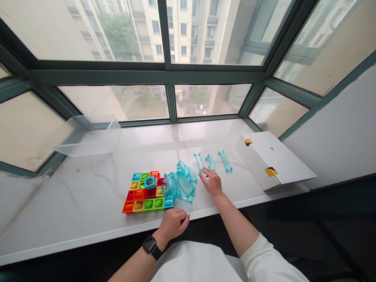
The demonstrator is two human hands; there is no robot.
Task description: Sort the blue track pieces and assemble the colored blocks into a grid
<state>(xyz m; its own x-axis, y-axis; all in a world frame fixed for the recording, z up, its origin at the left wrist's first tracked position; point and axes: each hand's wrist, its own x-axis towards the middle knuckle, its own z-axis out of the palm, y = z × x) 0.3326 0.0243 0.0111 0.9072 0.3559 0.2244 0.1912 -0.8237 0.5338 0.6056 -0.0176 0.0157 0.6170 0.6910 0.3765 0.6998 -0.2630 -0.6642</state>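
Observation:
My right hand [212,182] has its thumb and index finger around the near end of a straight translucent blue track piece [199,160] lying on the white sill. A curved track piece [210,161] and a wavy track piece [225,161] lie to its right. My left hand [174,223] rests at the sill's front edge with fingers curled and nothing visible in them. Beyond it is a heap of translucent blue track pieces [181,184], partly over a grid of coloured blocks [148,203]. One blue block [150,182] sits on top of the grid.
A clear plastic bin [91,147] stands at the back left by the window. To the right is a white box [276,156] with yellow-and-black tape tabs. The front edge of the marble-patterned sill [88,239] runs just before my body; window frames close off the back.

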